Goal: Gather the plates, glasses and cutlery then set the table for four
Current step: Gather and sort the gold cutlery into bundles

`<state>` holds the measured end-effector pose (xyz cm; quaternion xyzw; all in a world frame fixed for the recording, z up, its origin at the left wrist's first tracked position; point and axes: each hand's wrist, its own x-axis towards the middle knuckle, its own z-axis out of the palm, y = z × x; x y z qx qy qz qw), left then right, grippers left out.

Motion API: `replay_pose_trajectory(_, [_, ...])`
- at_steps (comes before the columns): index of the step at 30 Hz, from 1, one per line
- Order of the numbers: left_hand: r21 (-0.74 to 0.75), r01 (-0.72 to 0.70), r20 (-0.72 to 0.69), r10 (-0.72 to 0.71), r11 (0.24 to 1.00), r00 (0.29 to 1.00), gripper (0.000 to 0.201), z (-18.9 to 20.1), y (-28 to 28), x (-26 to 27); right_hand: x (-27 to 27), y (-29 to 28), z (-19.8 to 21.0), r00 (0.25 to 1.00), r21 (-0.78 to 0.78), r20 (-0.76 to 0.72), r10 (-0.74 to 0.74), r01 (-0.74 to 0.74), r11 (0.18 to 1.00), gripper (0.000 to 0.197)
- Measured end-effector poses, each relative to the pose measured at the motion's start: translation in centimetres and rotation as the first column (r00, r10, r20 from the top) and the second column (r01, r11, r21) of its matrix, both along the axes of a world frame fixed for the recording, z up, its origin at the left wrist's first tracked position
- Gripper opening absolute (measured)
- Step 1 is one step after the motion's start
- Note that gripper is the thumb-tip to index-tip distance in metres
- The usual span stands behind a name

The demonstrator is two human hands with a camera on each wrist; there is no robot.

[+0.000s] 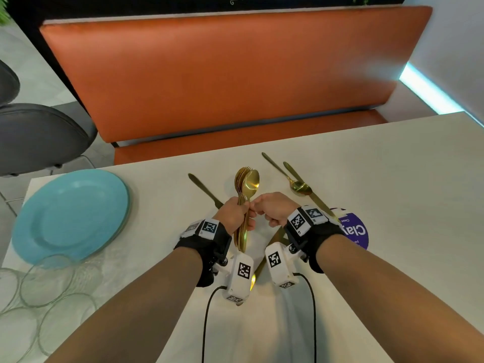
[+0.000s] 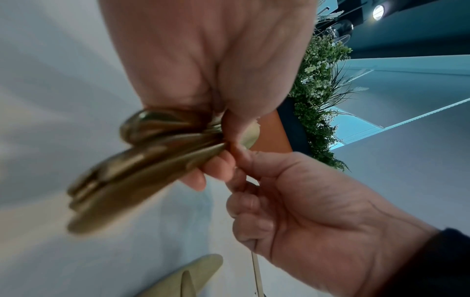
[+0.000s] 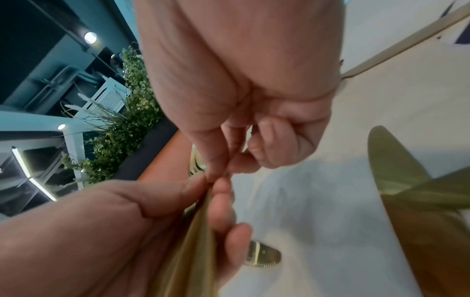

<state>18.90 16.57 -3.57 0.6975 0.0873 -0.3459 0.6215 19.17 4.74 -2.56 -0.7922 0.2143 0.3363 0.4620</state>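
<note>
Left wrist: blurred cutlery bundle (image 2: 142,160)

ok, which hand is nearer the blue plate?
Left. The left hand, gripping the gold cutlery bundle, is closer to the blue plate; the right hand lies beyond it, further right.

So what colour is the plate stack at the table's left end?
Light blue plate stack, clearest in the head view.

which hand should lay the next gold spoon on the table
Right. The left hand grips the whole bunch of gold spoons, while the right hand already pinches one handle at its fingertips, so it can likely draw it free.
</note>
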Motion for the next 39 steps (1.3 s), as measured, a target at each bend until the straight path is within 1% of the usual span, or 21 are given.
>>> replay_pose_trajectory(1, [0.002,-0.016,-0.002,0.016,1.0,1.0,0.029,-0.2,0.1,0.2,0.2,-0.1,0.1,1.0,-0.028,0.011,0.026,-0.026,0.999,0.02])
replay_pose_trajectory(3, [0.018,-0.062,-0.019,0.063,0.998,0.998,0.019,-0.8,0.4,0.7,1.2,-0.7,0.2,0.996,-0.149,0.049,0.072,-0.064,0.987,0.011])
replay_pose_trajectory(4, [0.026,-0.083,-0.034,0.084,0.996,0.996,0.014,-1.0,0.6,1.0,2.0,-1.2,0.0,0.993,-0.231,0.075,0.095,-0.075,0.97,0.016])
replay_pose_trajectory(5, [0.036,-0.095,-0.049,0.097,0.995,0.994,0.012,-1.2,0.6,1.1,2.5,-1.7,0.1,0.99,-0.333,0.102,0.097,-0.058,0.941,0.024])
replay_pose_trajectory(6, [0.045,-0.11,-0.065,0.112,0.993,0.991,0.012,-1.4,0.9,1.4,3.2,-2.1,0.1,0.986,-0.448,0.125,0.108,-0.041,0.893,0.03])
replay_pose_trajectory(7, [0.05,-0.123,-0.083,0.126,0.991,0.989,0.014,-1.5,1.0,1.6,3.7,-2.6,0.0,0.983,-0.533,0.149,0.103,-0.008,0.846,0.033])
replay_pose_trajectory(9, [0.058,-0.135,-0.103,0.14,0.989,0.985,0.02,-1.8,1.3,2.1,4.6,-3.3,-0.5,0.986,-0.624,0.152,0.062,0.047,0.78,0.033])
replay_pose_trajectory(11, [0.076,-0.131,-0.102,0.138,0.988,0.985,0.023,-2.1,1.4,2.4,4.9,-3.4,-1.1,0.989,-0.705,0.134,0.057,0.055,0.707,0.034])
replay_pose_trajectory(12, [0.087,-0.13,-0.1,0.138,0.988,0.985,0.024,-2.3,1.5,2.4,5.1,-3.5,-1.6,0.988,-0.722,0.139,0.068,0.054,0.69,0.034])
replay_pose_trajectory(14, [0.104,-0.119,-0.092,0.129,0.987,0.987,0.024,-2.4,1.7,2.6,5.3,-3.7,-2.7,0.979,-0.737,0.149,0.141,0.015,0.676,0.034])
replay_pose_trajectory(17, [0.107,-0.112,-0.086,0.121,0.988,0.989,0.026,-2.6,1.9,2.8,5.6,-3.7,-3.4,0.975,-0.77,0.124,0.182,-0.021,0.638,0.031])
replay_pose_trajectory(18, [0.108,-0.111,-0.085,0.121,0.988,0.989,0.026,-2.7,1.9,2.8,5.6,-3.6,-3.4,0.974,-0.783,0.123,0.192,-0.024,0.622,0.032])
replay_pose_trajectory(22, [0.129,-0.112,-0.074,0.122,0.985,0.99,0.025,-3.0,1.7,2.9,5.2,-3.4,-3.3,0.956,-0.797,0.123,0.267,-0.065,0.6,0.033])
replay_pose_trajectory(25, [0.134,-0.106,-0.064,0.115,0.985,0.991,0.024,-3.0,1.6,2.8,5.0,-3.3,-3.0,0.95,-0.813,0.101,0.296,-0.093,0.575,0.032])
replay_pose_trajectory(28, [0.133,-0.107,-0.055,0.116,0.985,0.992,0.023,-2.8,1.5,2.6,4.7,-3.3,-2.5,0.945,-0.813,0.08,0.316,-0.121,0.57,0.028])
replay_pose_trajectory(33, [0.136,-0.115,-0.001,0.116,0.984,0.993,0.014,-2.2,1.7,2.2,3.8,-3.2,-1.3,0.941,-0.783,0.065,0.332,-0.158,0.602,0.024])
replay_pose_trajectory(35, [0.145,-0.139,0.03,0.136,0.98,0.99,0.013,-2.0,1.8,2.2,3.2,-3.2,-0.6,0.925,-0.788,0.07,0.373,-0.177,0.589,0.024])
replay_pose_trajectory(37, [0.156,-0.175,0.063,0.167,0.972,0.984,0.013,-1.9,1.9,2.2,2.7,-3.3,0.2,0.892,-0.815,0.064,0.448,-0.212,0.539,0.025])
replay_pose_trajectory(39, [0.169,-0.214,0.095,0.201,0.962,0.975,0.011,-1.6,1.9,2.0,1.9,-3.4,1.2,0.822,-0.845,0.028,0.568,-0.285,0.453,0.027])
